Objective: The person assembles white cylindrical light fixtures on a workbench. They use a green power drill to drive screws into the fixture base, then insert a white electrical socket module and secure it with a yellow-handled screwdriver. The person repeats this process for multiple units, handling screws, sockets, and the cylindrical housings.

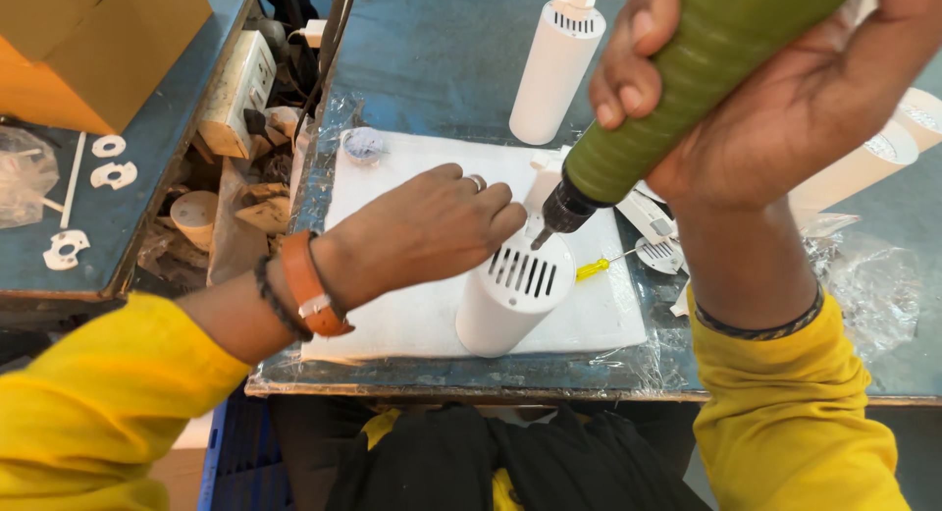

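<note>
My right hand (785,99) grips a green power screwdriver (677,89), tilted down to the left, its black tip on the rim of a white cylinder housing (500,310). The cylinder stands upright on a white foam pad (412,315) and has a slotted vent cap (525,273) on top. My left hand (427,226) rests over the pad, fingertips pinched at the cap's edge right by the screwdriver tip; what they pinch is hidden. A ring sits on one finger and an orange band on the wrist.
A second white cylinder (554,74) stands at the back of the blue bench. More white housings (863,167) lie at right, with a small yellow-handled screwdriver (599,268) and a loose vent cap (659,254). Cardboard boxes (88,40) and white brackets (67,248) sit at left.
</note>
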